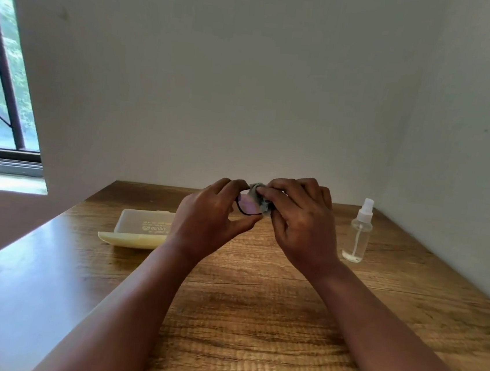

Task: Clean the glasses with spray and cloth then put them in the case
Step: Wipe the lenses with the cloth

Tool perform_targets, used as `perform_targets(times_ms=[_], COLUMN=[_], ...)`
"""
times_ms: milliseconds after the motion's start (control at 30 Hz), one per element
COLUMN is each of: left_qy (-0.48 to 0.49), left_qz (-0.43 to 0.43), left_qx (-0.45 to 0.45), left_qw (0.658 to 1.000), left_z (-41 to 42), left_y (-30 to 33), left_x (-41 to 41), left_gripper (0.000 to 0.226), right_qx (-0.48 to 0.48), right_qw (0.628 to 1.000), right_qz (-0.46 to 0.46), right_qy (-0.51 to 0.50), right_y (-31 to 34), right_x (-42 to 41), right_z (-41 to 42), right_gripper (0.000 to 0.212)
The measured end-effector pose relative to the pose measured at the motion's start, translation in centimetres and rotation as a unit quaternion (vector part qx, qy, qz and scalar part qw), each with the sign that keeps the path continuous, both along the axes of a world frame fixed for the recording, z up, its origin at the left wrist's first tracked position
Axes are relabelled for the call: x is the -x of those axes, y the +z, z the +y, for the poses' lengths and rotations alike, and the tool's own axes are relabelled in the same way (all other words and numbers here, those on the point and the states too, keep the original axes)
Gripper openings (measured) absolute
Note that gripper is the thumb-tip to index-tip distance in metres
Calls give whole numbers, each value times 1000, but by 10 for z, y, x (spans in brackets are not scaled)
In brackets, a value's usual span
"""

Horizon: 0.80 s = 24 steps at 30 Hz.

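Note:
Above the middle of the wooden table [255, 307], my left hand [210, 215] grips dark-framed glasses [246, 205] by the frame. One lens shows between my two hands; the rest of the glasses is hidden. My right hand [300, 221] pinches a crumpled grey cloth [262, 197] against the other lens. A pale yellow glasses case [139, 228] lies open on the table to the left of my left hand. A small clear spray bottle [359, 233] with a white nozzle stands upright to the right of my right hand.
The table sits in a corner, with white walls close behind and along its right side. A barred window [3, 84] is at the far left. The table's left edge runs diagonally toward me.

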<state>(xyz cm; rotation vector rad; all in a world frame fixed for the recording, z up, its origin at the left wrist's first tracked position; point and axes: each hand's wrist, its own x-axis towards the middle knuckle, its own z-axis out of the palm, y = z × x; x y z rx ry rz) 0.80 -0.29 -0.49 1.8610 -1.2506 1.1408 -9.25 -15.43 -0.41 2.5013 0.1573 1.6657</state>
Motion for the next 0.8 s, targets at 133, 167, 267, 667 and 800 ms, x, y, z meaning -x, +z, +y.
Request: perform_targets(times_ms=[133, 167, 267, 667, 800], left_qy=[-7, -6, -6, -5, -5], left_qz=[4, 5, 10, 17, 14], left_qx=[-4, -3, -8, 13, 1], left_qw=[1000, 1000, 1000, 1000, 1000], left_z=[0, 1, 3, 2, 1], left_y=[-1, -1, -1, 0, -1], left_x=[-1, -2, -4, -2, -1], left_gripper=[47, 47, 49, 55, 48], right_qx=[30, 39, 62, 23, 34], right_qw=[999, 998, 995, 1000, 999], right_qz=[30, 34, 36, -1, 17], right_qy=[27, 38, 67, 10, 22], right_y=[-3, -4, -6, 2, -1], right_x=[-2, -3, -6, 2, -1], right_z=[8, 9, 10, -12, -3], right_gripper=[29, 28, 28, 22, 28])
